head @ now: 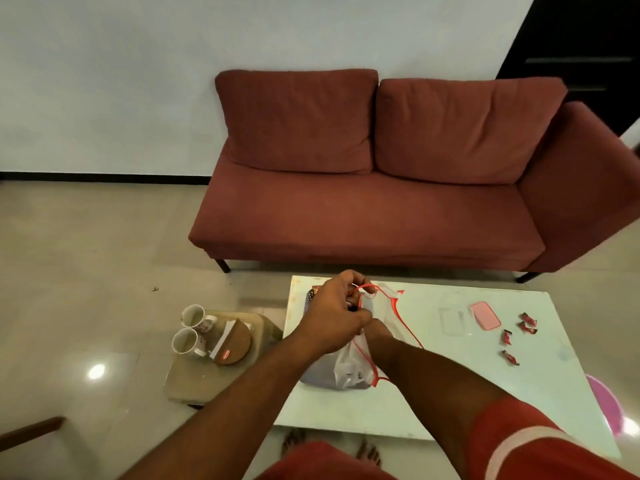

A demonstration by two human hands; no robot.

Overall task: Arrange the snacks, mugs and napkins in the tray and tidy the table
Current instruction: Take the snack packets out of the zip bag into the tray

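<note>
My left hand [334, 308] pinches the red-edged handle of a clear plastic bag [349, 367] above the white table [450, 382]. Just below it, my right hand [375, 332] grips the bunched side of the same bag, its fingers mostly covered by my left hand. The bag lies over a grey tray [313, 377]. A dark snack packet [314, 292] shows behind my left hand. Several red-wrapped candies [508, 337] lie scattered at the table's right. Two white mugs [192, 315] [185, 341] and a wooden napkin holder [231, 342] stand on a low stool [194, 382] to the left.
A pink-lidded box [485, 315] and a clear container [452, 317] sit on the table's far right part. A red sofa [363, 209] stands right behind the table. A pink round object [604, 400] lies on the floor at the right edge.
</note>
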